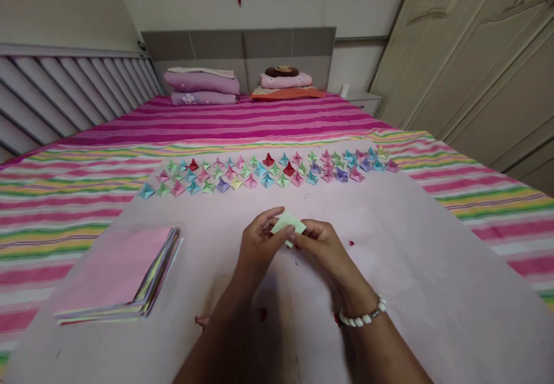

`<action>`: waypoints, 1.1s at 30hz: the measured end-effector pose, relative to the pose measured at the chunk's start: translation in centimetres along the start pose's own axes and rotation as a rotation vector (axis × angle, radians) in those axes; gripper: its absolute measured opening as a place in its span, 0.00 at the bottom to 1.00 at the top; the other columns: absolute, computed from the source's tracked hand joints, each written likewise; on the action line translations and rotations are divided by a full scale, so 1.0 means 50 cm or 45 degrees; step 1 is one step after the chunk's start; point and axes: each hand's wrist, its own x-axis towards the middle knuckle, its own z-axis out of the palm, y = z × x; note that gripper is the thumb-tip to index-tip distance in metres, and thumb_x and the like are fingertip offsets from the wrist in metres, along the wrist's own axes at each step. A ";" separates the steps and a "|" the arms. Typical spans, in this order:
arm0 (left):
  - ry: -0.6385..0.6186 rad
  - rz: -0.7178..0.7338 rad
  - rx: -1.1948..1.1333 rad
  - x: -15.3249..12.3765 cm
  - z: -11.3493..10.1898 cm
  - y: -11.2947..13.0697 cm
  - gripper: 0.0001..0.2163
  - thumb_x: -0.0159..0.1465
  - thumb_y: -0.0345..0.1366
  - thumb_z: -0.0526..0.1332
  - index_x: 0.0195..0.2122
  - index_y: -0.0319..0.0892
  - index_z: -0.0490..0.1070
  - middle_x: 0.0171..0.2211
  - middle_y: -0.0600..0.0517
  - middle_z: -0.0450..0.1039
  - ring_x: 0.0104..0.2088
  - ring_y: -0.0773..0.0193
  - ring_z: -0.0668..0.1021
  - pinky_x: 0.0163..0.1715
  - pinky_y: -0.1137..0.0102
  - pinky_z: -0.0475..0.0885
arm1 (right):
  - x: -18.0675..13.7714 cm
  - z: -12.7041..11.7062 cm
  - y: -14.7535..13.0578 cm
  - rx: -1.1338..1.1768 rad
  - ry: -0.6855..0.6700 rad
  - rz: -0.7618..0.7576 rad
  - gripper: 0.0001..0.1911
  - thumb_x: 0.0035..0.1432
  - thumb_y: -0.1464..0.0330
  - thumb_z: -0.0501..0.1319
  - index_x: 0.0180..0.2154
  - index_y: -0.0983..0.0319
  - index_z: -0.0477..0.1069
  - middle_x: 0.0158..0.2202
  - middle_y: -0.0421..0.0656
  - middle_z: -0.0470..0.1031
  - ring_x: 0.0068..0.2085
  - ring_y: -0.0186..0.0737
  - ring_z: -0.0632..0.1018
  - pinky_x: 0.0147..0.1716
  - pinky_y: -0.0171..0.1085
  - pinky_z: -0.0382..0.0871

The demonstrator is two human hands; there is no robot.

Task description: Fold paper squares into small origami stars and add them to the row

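Note:
A small pale green piece of folded paper (287, 223) is pinched between both hands above a pale pink sheet (411, 268) spread on the bed. My left hand (258, 245) grips its left side with thumb and fingers closed. My right hand (324, 245), with a white bead bracelet at the wrist, grips its right side. Beyond the hands lie rows of several small folded paper shapes (268, 171) in pink, blue, green, red and purple. A stack of coloured paper squares (119, 274), pink on top, lies to the left.
The bed has a striped pink, green and yellow cover (64, 199). Folded purple bedding (201, 86) and a pillow pile (285, 82) sit by the grey headboard. A cream wardrobe (485, 66) stands on the right, a slatted panel on the left.

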 end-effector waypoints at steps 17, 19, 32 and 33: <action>0.199 0.053 0.223 -0.005 0.000 0.005 0.14 0.57 0.44 0.63 0.20 0.41 0.70 0.18 0.57 0.63 0.22 0.69 0.65 0.24 0.74 0.60 | -0.004 -0.005 -0.003 -0.022 -0.049 0.004 0.15 0.48 0.58 0.68 0.22 0.63 0.73 0.23 0.41 0.76 0.25 0.34 0.71 0.28 0.34 0.64; 0.210 0.063 0.244 -0.005 -0.001 0.003 0.14 0.57 0.44 0.63 0.20 0.41 0.70 0.18 0.57 0.63 0.23 0.69 0.65 0.24 0.74 0.60 | -0.004 -0.005 -0.003 -0.027 -0.054 -0.001 0.15 0.48 0.58 0.67 0.22 0.63 0.73 0.22 0.40 0.75 0.24 0.33 0.70 0.27 0.34 0.63; 0.101 0.126 0.082 -0.001 0.001 0.000 0.15 0.53 0.37 0.68 0.42 0.43 0.76 0.33 0.51 0.76 0.32 0.66 0.75 0.33 0.72 0.69 | 0.001 -0.010 -0.010 -0.028 0.126 -0.023 0.16 0.41 0.57 0.71 0.20 0.63 0.73 0.17 0.39 0.72 0.21 0.33 0.69 0.23 0.33 0.62; 0.094 0.139 0.046 0.000 0.001 -0.002 0.19 0.52 0.35 0.69 0.45 0.43 0.75 0.38 0.49 0.77 0.35 0.64 0.76 0.35 0.71 0.70 | 0.002 -0.010 -0.011 -0.030 0.125 -0.025 0.16 0.41 0.57 0.71 0.19 0.63 0.72 0.17 0.38 0.71 0.21 0.33 0.69 0.23 0.33 0.61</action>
